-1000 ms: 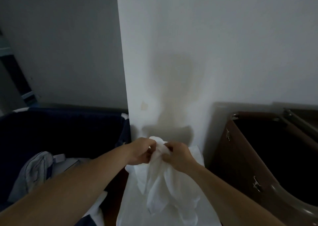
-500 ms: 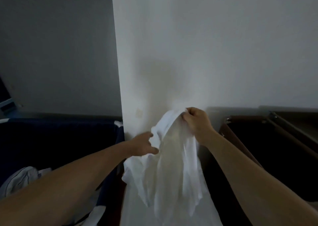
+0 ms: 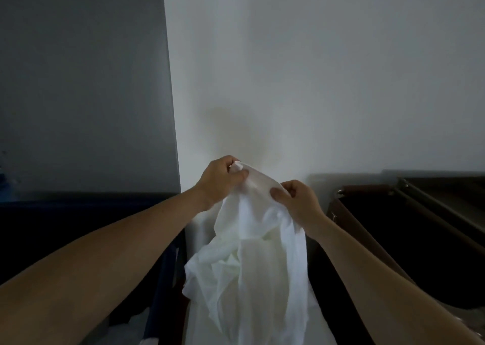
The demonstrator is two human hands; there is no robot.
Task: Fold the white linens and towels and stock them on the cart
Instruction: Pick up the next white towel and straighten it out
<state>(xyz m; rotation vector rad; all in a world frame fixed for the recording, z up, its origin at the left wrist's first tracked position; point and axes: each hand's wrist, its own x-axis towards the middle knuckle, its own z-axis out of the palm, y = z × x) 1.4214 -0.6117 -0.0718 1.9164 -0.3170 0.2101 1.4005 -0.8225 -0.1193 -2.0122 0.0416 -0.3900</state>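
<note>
To your left stands a dark blue bin (image 3: 78, 213), and pale cloth (image 3: 151, 341) lies low inside it, though the dim light leaves its shape unclear. To your right is a brown cart (image 3: 351, 213) with a dark, hollow well. Between them a flat white surface (image 3: 321, 331) runs toward the wall.

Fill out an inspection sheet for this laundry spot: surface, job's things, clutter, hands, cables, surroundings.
Surface: pale strip under the cloth; cannot tell whether it is table or fabric.
Job's things: white linen, unfolded, hanging crumpled from both hands.
Clutter: pale cloth scraps in the dark blue bin.
Grippers: left hand pinches the linen's top edge; right hand pinches it slightly lower.
Cables: nothing seen.
Surroundings: white wall corner, grey wall, brown bin at right, dark inside.
</note>
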